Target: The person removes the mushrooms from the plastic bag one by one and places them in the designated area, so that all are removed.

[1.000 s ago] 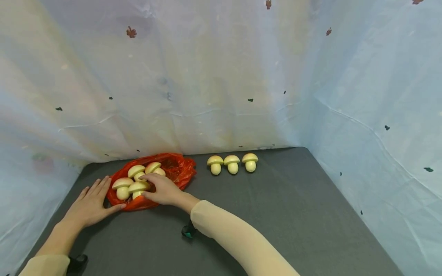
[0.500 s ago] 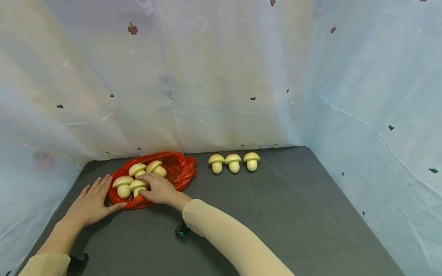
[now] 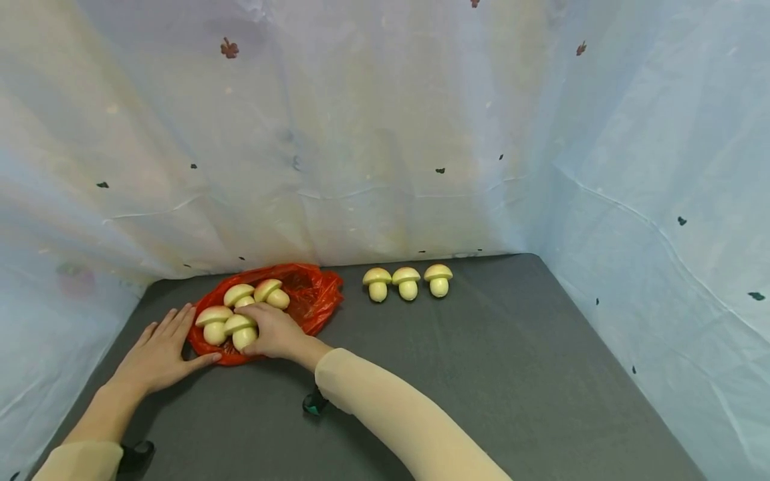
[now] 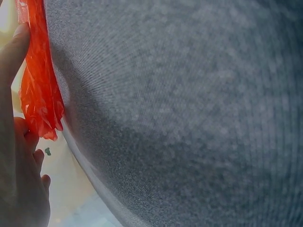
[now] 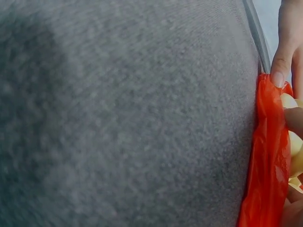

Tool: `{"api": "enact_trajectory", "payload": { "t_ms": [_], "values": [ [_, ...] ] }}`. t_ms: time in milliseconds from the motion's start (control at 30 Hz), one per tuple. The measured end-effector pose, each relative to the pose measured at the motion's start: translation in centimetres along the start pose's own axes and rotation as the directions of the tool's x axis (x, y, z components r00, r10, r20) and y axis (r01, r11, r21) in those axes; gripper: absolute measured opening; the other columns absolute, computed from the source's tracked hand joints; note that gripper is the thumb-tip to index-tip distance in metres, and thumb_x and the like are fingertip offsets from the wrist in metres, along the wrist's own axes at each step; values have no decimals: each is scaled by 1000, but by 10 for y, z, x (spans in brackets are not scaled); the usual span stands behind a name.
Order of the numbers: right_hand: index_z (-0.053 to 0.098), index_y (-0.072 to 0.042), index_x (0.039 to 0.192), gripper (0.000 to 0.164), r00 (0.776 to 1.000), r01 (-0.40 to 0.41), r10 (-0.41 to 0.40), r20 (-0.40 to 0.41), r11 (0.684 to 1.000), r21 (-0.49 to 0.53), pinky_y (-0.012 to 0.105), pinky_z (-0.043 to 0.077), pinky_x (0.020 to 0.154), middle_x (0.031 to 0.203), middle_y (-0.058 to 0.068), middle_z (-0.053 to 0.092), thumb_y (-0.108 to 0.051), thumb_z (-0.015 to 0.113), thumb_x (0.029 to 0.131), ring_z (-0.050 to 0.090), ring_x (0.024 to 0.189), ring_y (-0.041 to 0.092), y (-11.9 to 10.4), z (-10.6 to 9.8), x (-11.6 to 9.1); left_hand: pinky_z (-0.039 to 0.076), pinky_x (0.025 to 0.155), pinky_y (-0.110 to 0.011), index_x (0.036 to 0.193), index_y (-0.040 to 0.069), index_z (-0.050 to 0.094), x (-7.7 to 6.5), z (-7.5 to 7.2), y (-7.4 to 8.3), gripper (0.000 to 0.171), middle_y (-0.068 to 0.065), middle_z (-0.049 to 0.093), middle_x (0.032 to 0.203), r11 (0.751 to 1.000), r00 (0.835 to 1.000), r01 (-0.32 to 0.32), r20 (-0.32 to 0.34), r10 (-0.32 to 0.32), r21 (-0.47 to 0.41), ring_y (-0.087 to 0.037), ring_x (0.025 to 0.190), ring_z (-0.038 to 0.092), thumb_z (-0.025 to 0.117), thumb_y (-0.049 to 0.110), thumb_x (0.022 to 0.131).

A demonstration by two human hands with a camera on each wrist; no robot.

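Note:
An orange-red plastic bag [image 3: 327, 294] lies spread at the back left of the dark table, with several cream toy mushrooms in it. My right hand [image 3: 278, 332] reaches in from the right and grips the front toy mushroom [image 3: 243, 337], fingers at its cap and thumb near its stem. Close beside it are a toy mushroom [image 3: 214, 325] on the left and two farther back. My left hand [image 3: 158, 357], fingers straight, rests against the bag's left edge. In the left wrist view its thumb [image 4: 19, 45] touches the bag's side.
Three more toy mushrooms [image 3: 407, 283] stand in a row at the table's back edge, right of the bag. Pale curtains [image 3: 385, 133] hang close behind and on both sides of the grey-black table [image 3: 481, 374].
My right hand has shifted slightly left, and its thumb has moved down to the base of the front mushroom's stem, uncovering more of it. My left hand stays put.

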State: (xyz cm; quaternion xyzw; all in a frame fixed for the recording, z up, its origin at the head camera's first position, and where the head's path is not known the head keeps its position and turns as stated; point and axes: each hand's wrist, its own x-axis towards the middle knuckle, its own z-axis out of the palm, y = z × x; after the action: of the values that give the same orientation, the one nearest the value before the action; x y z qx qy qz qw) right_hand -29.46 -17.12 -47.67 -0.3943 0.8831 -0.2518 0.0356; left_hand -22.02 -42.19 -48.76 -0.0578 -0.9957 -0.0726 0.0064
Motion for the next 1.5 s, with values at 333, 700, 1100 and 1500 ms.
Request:
{"api": "enact_trajectory", "payload": {
  "t_ms": [333, 700, 1100, 1500],
  "values": [
    [52, -25, 153, 74, 999, 27, -27, -19, 999, 36, 11, 42, 99, 149, -7, 54, -33, 85, 87, 54, 127, 1, 3, 0, -3, 12, 116, -76, 162, -11, 9, 1, 2, 0, 122, -37, 13, 166, 1000, 1000, 0, -5, 0, 0, -59, 150, 14, 61, 74, 91],
    [49, -27, 155, 76, 998, 55, -54, -34, 998, 36, 12, 40, 103, 153, -9, 51, -39, 83, 89, 49, 134, 1, 0, -11, -11, 9, 117, -76, 163, -9, 6, -3, 4, -1, 123, -37, 11, 166, 1000, 1000, 6, 2, -6, -24, -59, 151, 12, 62, 73, 91],
    [47, -24, 157, 75, 992, 107, -97, -78, 986, 130, 15, 43, 99, 154, -5, 51, -36, 81, 91, 52, 132, 6, 8, -42, -33, 10, 117, -76, 162, -10, 7, -3, 4, 2, 122, -38, 12, 165, 1000, 1000, 8, -3, -8, -26, -60, 150, 12, 61, 73, 91],
    [47, -19, 156, 75, 978, 144, -113, -174, 973, 180, 24, 46, 106, 157, -3, 47, -30, 82, 91, 51, 136, 10, 37, -78, -62, 10, 116, -76, 163, -9, 4, -2, 4, 0, 124, -40, 11, 164, 1000, 1000, 13, 13, -13, -18, -61, 149, 11, 61, 74, 91]
  ]
}}
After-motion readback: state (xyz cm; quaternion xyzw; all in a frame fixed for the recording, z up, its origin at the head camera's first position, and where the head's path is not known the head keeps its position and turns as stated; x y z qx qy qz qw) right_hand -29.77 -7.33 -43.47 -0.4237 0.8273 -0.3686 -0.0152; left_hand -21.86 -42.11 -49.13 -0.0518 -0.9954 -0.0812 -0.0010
